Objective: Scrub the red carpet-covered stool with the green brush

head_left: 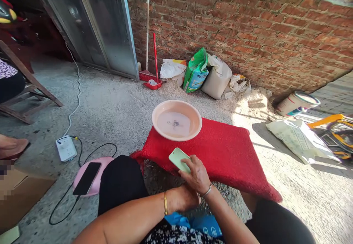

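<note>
A round pink basin [177,120] of cloudy water is set on the far corner of a shaggy red mat [220,152]. Just before it, a flat green phone [179,159] is gripped by the right hand [196,176], fingers curled around its edge. The left hand [184,198] is tucked beneath the right wrist; its grip cannot be told.

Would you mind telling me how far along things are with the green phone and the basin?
Done: the pink basin sits on the red mat, holding shallow water with dark specks. In hand: the right hand has its grip on the green phone; the left hand rests below it. Left: nothing is being worked in the basin yet.
</note>
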Available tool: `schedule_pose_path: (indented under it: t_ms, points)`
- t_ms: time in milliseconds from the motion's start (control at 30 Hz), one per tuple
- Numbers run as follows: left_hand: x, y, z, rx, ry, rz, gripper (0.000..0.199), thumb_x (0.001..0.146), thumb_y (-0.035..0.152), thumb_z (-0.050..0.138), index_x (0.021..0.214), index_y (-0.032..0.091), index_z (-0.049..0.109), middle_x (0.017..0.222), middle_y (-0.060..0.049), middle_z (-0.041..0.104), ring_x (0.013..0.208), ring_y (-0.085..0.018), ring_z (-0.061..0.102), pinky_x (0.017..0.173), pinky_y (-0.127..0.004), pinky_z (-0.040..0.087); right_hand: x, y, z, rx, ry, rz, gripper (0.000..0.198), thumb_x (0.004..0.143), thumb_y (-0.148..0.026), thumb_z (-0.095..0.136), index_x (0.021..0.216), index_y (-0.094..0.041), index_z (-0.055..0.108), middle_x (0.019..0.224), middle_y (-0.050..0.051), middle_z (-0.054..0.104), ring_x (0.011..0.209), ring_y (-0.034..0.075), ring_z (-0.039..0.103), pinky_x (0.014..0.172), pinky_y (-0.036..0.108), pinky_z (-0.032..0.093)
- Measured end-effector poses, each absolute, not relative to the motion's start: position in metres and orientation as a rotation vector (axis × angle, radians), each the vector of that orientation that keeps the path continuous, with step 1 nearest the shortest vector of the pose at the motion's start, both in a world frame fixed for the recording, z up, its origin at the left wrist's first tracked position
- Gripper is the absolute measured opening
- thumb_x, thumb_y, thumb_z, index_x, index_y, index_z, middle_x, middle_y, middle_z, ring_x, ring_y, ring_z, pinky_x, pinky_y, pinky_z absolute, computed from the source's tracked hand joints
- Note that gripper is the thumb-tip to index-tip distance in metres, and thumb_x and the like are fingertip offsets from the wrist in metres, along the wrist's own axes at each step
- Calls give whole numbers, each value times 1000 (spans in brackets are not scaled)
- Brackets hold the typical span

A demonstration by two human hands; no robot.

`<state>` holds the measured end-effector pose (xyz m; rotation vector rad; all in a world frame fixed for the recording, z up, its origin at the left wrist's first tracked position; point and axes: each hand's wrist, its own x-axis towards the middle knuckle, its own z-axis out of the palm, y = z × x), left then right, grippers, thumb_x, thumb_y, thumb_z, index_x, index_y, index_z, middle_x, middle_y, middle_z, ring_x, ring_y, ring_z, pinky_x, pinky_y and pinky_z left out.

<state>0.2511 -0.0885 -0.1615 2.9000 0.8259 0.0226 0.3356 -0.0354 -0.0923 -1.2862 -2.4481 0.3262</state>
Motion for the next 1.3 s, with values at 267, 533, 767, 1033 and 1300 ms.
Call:
schedule_pose_path:
  t_ms: [267, 533, 767, 1033, 1300]
  points:
    - [241, -91, -157, 2932, 817, 117, 5, 80, 21, 59, 78, 17, 60, 73, -6, 62, 68, -21, 58, 67, -38, 44, 446, -18, -89, -1987, -2143, 184, 37, 80, -48, 57, 109, -26, 62, 94, 4, 56, 78, 19, 59, 66, 31, 45]
    - [247, -82, -151, 2823, 868, -165, 8, 80, 16, 58, 82, 16, 65, 82, -9, 66, 78, -24, 64, 75, -43, 45, 393, -17, -69, -1452, -2353, 416, 31, 81, -42, 60, 107, -25, 64, 97, 6, 57, 85, 18, 56, 76, 30, 43]
    - [240, -75, -148, 2825, 853, -250, 10, 81, 19, 59, 88, 16, 65, 86, -8, 66, 81, -25, 64, 75, -41, 47, 342, 20, -74, -1244, -2664, 365, 34, 77, -40, 67, 109, -27, 65, 101, 5, 59, 92, 20, 55, 82, 32, 38]
    - [216, -42, -98, 2891, 1057, 261, 13, 91, 26, 46, 90, 19, 57, 85, -5, 57, 83, -19, 53, 76, -35, 39, 468, 37, -86, -2264, -1754, 223, 43, 80, -53, 57, 112, -26, 64, 99, 8, 57, 81, 21, 60, 69, 32, 42]
    - [201, -10, -105, 2795, 1351, 552, 19, 93, 30, 47, 100, 19, 61, 93, -6, 58, 92, -21, 53, 84, -37, 43, 382, 54, -88, -1909, -2001, 207, 36, 82, -46, 59, 112, -26, 64, 98, 8, 58, 85, 20, 57, 75, 32, 40]
